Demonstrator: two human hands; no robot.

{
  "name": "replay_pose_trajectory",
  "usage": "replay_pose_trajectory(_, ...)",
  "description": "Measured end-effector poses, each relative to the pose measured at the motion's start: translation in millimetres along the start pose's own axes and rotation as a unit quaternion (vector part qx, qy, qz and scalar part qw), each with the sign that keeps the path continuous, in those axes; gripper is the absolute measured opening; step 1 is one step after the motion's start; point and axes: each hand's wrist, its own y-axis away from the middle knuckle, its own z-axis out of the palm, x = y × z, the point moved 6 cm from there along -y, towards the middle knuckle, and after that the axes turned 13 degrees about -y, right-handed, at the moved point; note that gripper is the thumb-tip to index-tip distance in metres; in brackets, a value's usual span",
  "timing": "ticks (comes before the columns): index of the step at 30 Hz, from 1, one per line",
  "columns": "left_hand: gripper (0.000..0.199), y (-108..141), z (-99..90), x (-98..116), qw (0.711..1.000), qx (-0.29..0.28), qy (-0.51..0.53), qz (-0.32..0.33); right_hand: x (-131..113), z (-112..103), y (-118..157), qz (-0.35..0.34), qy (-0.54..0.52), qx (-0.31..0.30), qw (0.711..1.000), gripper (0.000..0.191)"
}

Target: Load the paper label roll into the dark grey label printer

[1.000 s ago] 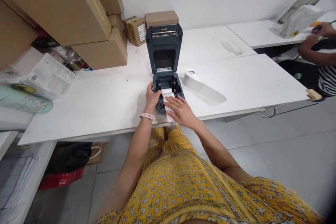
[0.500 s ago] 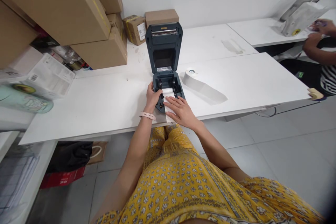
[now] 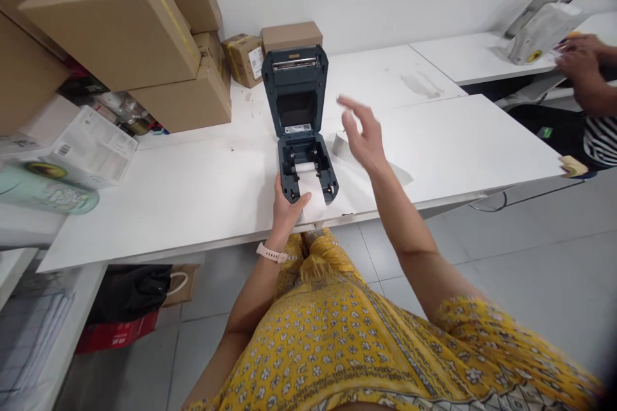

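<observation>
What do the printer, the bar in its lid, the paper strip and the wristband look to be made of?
Printer: dark molded plastic, likely, with a low sheen.
Bar: probably polished metal, going by bright streaks.
Strip: thin, smooth white paper or label stock; can't tell which.
Wristband: pale pink, slotted, matte; silicone or rubber, I'd guess.

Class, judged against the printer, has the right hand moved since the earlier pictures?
Yes: the right hand has left the paper on the printer, shifting up and right in the view.
</observation>
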Motion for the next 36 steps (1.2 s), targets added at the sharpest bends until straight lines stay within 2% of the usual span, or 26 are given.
replay_pose_trajectory(3,0.116,7,0.9,0,0.999,-0.015,0.036,-0.015,30,18,-94,-0.012,-0.001,-0.002,1.0,0.061)
replay_pose_trajectory(5,0.116,12,1.7,1,0.998,-0.023,0.057,-0.019,46,36,-143,-0.006,-0.022,-0.014,1.0,0.063)
replay_pose_trajectory(7,0.116,15,2.7,2,0.997,-0.03,0.075,-0.023,57,54,-172,0.043,-0.059,-0.046,0.996,0.066)
replay_pose_trajectory(9,0.119,17,4.1,1,0.995,-0.036,0.093,-0.026,57,63,-176,0.087,-0.081,-0.069,0.99,0.069)
replay_pose_trajectory(12,0.125,17,6.4,-4,0.992,-0.041,0.115,-0.018,31,57,-144,0.069,-0.077,-0.08,0.991,0.069)
replay_pose_trajectory(14,0.127,16,8.1,-8,0.991,-0.046,0.122,-0.007,7,47,-102,0.02,-0.058,-0.084,0.995,0.067)
replay_pose_trajectory(17,0.128,16,10.4,-13,0.992,-0.052,0.114,0.005,-23,34,-22,-0.069,-0.004,-0.081,0.994,0.06)
replay_pose_trajectory(20,0.126,17,10.7,-15,0.994,-0.037,0.1,0.024,-30,32,54,-0.112,0.065,-0.09,0.988,0.048)
replay_pose_trajectory(23,0.118,19,10.9,-15,0.995,-0.026,0.09,0.046,-16,37,103,-0.079,0.11,-0.117,0.984,0.048)
replay_pose_trajectory(26,0.113,20,11.3,-18,0.995,-0.033,0.08,0.054,-1,41,126,-0.05,0.116,-0.131,0.983,0.049)
replay_pose_trajectory(30,0.109,21,9.3,-18,0.994,-0.037,0.086,0.05,8,43,137,-0.049,0.107,-0.133,0.984,0.049)
replay_pose_trajectory(36,0.076,17,1.0,-7,0.995,0.018,0.098,0.012,13,44,143,-0.041,0.081,-0.081,0.993,0.057)
